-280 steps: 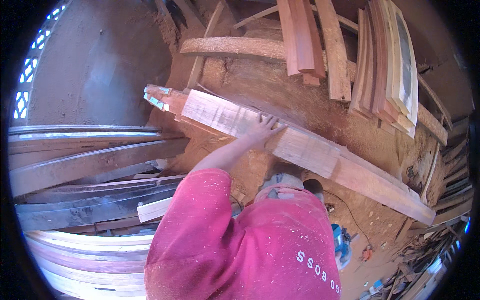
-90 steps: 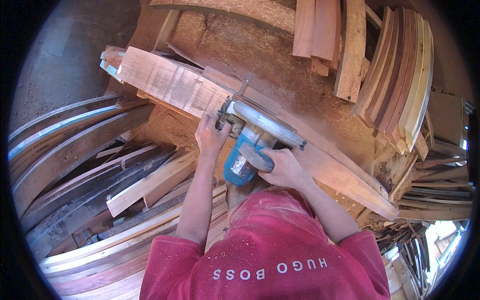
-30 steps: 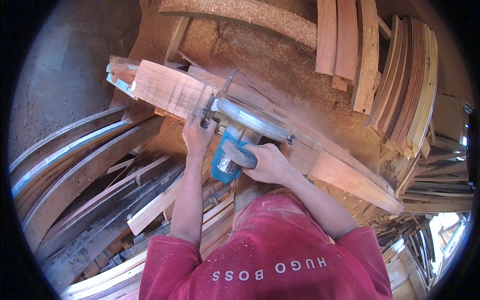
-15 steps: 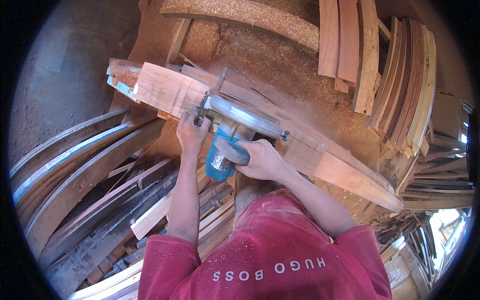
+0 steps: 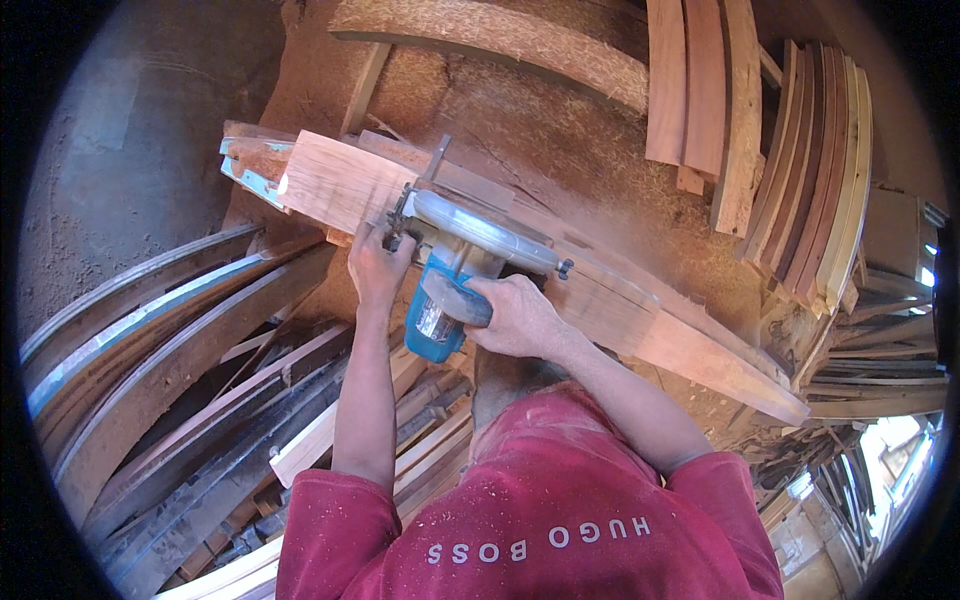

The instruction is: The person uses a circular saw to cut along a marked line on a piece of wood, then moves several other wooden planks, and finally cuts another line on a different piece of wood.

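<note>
A circular saw with a blue motor housing and silver blade guard rests on a long reddish wooden board. My right hand is wrapped round the saw's grey rear handle. At the saw's left end, my left hand has its fingers closed on the front part beside a dark knob; its exact hold is partly hidden. A flat metal guide bar sticks out past the board's far side. The guard and base hide the blade. Along the board behind the saw runs a thin line.
Curved timber pieces are stacked at the left, near my arm. More curved boards stand at the far right. A long curved beam lies beyond the work, with sawdust and shavings around it. Blue-painted wood sits under the board's left end.
The saw has slid a little to the left along the board, with both my hands keeping their hold on it. The whole view has shifted slightly.
</note>
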The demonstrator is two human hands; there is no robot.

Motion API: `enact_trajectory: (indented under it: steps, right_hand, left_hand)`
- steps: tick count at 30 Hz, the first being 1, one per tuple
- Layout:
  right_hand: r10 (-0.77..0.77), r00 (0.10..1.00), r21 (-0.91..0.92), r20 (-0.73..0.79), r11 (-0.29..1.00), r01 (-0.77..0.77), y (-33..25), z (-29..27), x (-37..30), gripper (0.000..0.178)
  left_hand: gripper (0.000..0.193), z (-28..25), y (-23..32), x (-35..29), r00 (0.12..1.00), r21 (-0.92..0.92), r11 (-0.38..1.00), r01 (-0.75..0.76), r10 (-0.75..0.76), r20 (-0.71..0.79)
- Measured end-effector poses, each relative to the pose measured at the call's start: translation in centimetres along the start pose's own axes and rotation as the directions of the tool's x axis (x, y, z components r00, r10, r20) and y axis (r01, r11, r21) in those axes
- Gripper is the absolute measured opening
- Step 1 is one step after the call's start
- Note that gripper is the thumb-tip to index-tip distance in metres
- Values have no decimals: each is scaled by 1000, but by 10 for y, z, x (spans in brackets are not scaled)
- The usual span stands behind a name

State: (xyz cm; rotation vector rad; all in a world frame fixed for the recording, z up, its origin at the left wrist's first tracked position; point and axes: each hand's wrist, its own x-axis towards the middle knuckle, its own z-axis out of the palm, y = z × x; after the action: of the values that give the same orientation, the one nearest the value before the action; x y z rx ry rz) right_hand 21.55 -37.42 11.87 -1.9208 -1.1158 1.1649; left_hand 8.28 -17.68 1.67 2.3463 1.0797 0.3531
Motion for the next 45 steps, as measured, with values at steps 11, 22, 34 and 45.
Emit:
enact_trajectory:
  steps: [11, 22, 34, 45]
  right_hand:
    - [-12, 999, -36, -32, 999, 11, -15, 5, 19, 46]
    - [-52, 998, -26, -47, 998, 51, -25, 15, 48, 48]
    - [18, 999, -27, 36, 999, -17, -43, 20, 69, 51]
    - [23, 999, -6, 40, 1000, -23, -67, 21, 92, 51]
  left_hand:
    - [28, -11, -17, 18, 999, -33, 999, 33, -33, 18]
    - [24, -23, -42, 39, 1000, -11, 1000, -16, 16, -4]
    - [22, -37, -57, 58, 1000, -37, 999, -29, 29, -2]
    - [20, -47, -78, 76, 998, -43, 997, -63, 62, -21]
